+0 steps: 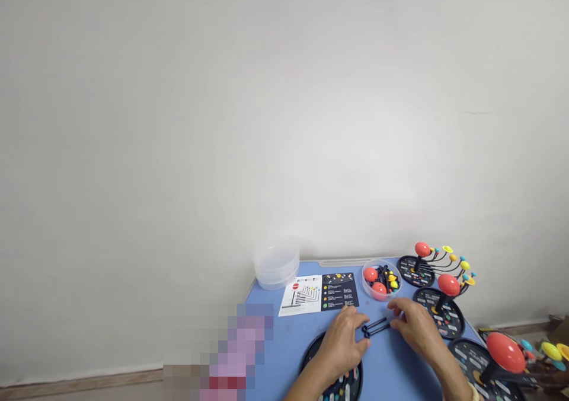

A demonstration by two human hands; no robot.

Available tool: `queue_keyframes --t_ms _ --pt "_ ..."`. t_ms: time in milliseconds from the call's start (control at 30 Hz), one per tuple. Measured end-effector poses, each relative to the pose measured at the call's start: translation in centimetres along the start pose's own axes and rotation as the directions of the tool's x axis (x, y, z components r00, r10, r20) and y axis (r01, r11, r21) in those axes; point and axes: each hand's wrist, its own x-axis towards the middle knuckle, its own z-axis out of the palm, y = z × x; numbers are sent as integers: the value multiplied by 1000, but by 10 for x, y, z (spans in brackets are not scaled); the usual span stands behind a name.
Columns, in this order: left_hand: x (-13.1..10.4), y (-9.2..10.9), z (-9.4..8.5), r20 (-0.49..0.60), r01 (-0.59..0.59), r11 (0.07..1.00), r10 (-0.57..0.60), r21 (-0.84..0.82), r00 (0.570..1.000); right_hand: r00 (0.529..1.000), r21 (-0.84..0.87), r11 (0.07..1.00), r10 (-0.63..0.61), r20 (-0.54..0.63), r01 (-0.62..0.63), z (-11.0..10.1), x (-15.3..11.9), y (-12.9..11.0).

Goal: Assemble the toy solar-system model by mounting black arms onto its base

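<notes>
Two thin black rods with ringed ends lie side by side on the blue table between my hands. My left hand is at their ringed ends, with thumb and forefinger apart on either side. It partly covers a round black base plate printed with coloured planets. At the rods' other end is my right hand, fingers bent and thumb apart from the forefinger. The nearer rod reaches its thumb; whether they touch is unclear. Behind my right hand, a clear round tub holds red balls, black rods and small coloured balls.
A printed instruction sheet lies behind my left hand. Stacked clear tubs stand at the back left. Along the right edge are three planet models with red balls and outstretched arms. A pale wall rises behind the table.
</notes>
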Motion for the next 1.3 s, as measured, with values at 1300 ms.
queue_keyframes --t_ms 1300 --pt "-2 4 3 11 -37 998 37 52 999 987 76 994 -84 134 74 -2 -1 12"
